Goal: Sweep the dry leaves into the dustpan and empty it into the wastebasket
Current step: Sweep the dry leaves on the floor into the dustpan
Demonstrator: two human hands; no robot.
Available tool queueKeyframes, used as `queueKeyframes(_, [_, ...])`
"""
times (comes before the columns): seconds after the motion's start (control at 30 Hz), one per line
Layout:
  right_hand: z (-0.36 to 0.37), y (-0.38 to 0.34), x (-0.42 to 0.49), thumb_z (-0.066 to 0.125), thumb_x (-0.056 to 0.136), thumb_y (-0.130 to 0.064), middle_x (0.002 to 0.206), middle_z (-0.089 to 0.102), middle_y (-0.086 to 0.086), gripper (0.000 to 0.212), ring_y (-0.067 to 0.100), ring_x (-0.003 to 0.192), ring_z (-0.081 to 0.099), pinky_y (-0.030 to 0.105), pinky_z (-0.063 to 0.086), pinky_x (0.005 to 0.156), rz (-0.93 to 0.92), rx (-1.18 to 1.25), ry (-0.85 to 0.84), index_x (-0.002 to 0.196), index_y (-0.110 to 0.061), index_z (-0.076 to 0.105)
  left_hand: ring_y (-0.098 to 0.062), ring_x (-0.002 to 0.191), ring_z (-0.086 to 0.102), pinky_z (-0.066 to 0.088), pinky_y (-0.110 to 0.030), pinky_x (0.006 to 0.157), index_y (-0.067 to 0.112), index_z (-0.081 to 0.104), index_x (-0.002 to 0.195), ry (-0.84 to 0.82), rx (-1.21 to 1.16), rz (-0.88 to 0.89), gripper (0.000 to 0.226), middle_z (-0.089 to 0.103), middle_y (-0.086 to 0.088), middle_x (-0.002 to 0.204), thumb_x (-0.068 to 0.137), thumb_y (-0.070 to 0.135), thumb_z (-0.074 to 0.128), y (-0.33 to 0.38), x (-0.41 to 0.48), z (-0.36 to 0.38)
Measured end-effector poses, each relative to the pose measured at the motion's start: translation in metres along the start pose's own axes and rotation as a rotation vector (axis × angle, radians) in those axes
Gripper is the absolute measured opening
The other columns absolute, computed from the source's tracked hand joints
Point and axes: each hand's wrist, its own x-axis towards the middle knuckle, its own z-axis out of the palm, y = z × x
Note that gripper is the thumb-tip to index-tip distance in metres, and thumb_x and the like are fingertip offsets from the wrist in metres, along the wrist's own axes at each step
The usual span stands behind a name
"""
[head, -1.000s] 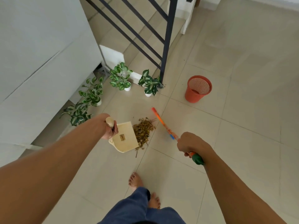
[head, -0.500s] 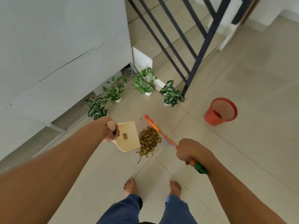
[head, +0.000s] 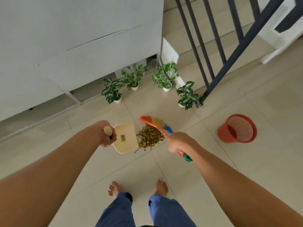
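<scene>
A pile of dry brown leaves (head: 150,135) lies on the tiled floor. Just left of it sits a cream dustpan (head: 126,138), its open edge touching the pile. My left hand (head: 107,136) is closed around the dustpan's wooden handle. My right hand (head: 177,141) grips a small broom (head: 155,124) with an orange stick, green handle end and coloured bristles; the bristles rest on the floor behind and right of the leaves. An orange mesh wastebasket (head: 237,128) stands upright to the right, about a tile away.
Several small potted plants (head: 164,77) line the floor beyond the leaves, by a grey wall (head: 73,38) and white stair steps. A dark stair railing post (head: 208,89) meets the floor right of them. My bare feet (head: 162,187) stand just behind the pile.
The view has shifted as I stepped, both feet now apart behind the pile. The broom head has swung nearer the leaves, its bristles now showing. The dustpan stays against the pile.
</scene>
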Motion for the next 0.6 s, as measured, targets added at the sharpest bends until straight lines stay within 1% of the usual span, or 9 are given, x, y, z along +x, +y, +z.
queueKeyframes(0.03, [0.007,0.006,-0.004,0.049,0.092,-0.006,0.076,0.056,0.007,0.030,0.020,0.076,0.067,0.029,0.056,0.067,0.011,0.004,0.007,0.121,0.000,0.053,-0.012,0.038,0.042,0.043,-0.016,0.034,0.005,0.049,0.091,0.011,-0.019,-0.011,0.009,0.046,-0.008,0.072,0.092,-0.003,0.045,-0.003,-0.018,-0.001])
queueKeyframes(0.07, [0.014,0.012,-0.008,0.049,0.092,-0.006,0.076,0.058,0.006,0.026,0.018,0.073,0.067,0.028,0.056,0.064,0.024,0.009,0.019,0.117,-0.002,0.054,-0.012,0.038,0.042,0.043,-0.016,0.033,0.005,0.049,0.094,0.020,-0.043,-0.006,0.009,0.046,-0.009,0.072,0.093,-0.002,0.044,-0.009,-0.020,-0.007])
queueKeyframes(0.17, [0.028,0.026,-0.015,0.050,0.092,-0.009,0.078,0.065,0.003,0.020,0.014,0.062,0.068,0.024,0.053,0.052,0.072,0.046,0.077,0.111,-0.006,0.056,-0.012,0.048,0.043,0.042,-0.017,0.031,0.004,0.049,0.103,0.072,-0.077,-0.002,0.011,0.047,-0.011,0.075,0.093,0.000,0.044,-0.025,-0.030,-0.019])
queueKeyframes(0.23, [0.034,0.029,-0.015,0.050,0.090,-0.009,0.079,0.066,0.003,0.023,0.013,0.061,0.068,0.024,0.054,0.052,0.093,0.067,0.103,0.112,-0.007,0.057,-0.015,0.040,0.044,0.041,-0.017,0.031,0.004,0.049,0.104,0.075,-0.084,0.012,0.013,0.046,-0.012,0.076,0.092,0.001,0.045,-0.031,-0.038,-0.023])
queueKeyframes(0.3, [0.037,0.026,-0.015,0.050,0.090,-0.009,0.081,0.066,0.003,0.025,0.013,0.065,0.069,0.025,0.056,0.056,0.093,0.082,0.110,0.114,-0.006,0.056,-0.016,0.029,0.041,0.041,-0.016,0.032,0.004,0.050,0.104,0.056,-0.083,0.019,0.016,0.046,-0.010,0.074,0.091,0.000,0.044,-0.037,-0.041,-0.028])
queueKeyframes(0.4, [0.040,0.018,-0.016,0.048,0.091,-0.010,0.087,0.068,0.006,0.026,0.016,0.064,0.063,0.025,0.050,0.054,0.073,0.103,0.075,0.117,-0.003,0.052,-0.012,0.045,0.043,0.042,-0.016,0.033,0.004,0.051,0.109,0.074,-0.052,0.026,0.020,0.046,-0.008,0.073,0.090,0.001,0.043,-0.046,-0.037,-0.039])
queueKeyframes(0.43, [0.042,0.016,-0.017,0.047,0.091,-0.010,0.089,0.070,0.007,0.023,0.017,0.064,0.062,0.026,0.048,0.055,0.065,0.116,0.052,0.113,-0.004,0.052,-0.012,0.048,0.042,0.042,-0.015,0.033,0.005,0.051,0.107,0.072,-0.042,0.029,0.019,0.046,-0.008,0.073,0.090,0.001,0.043,-0.048,-0.037,-0.043])
queueKeyframes(0.5, [0.048,0.016,-0.022,0.047,0.092,-0.012,0.079,0.068,0.007,0.014,0.016,0.057,0.061,0.025,0.048,0.055,0.062,0.155,0.023,0.104,-0.007,0.051,-0.011,0.048,0.041,0.041,-0.014,0.033,0.005,0.050,0.097,0.067,-0.048,0.026,0.012,0.045,-0.007,0.072,0.090,-0.001,0.043,-0.057,-0.040,-0.052])
queueKeyframes(0.6, [0.059,0.018,-0.042,0.048,0.095,-0.019,0.064,0.062,0.004,0.015,0.008,0.028,0.053,0.016,0.038,0.039,0.093,0.194,0.029,0.099,-0.007,0.054,-0.012,0.049,0.040,0.038,-0.014,0.032,0.007,0.047,0.081,0.059,-0.044,0.018,0.014,0.044,-0.006,0.071,0.091,-0.001,0.043,-0.070,-0.046,-0.072])
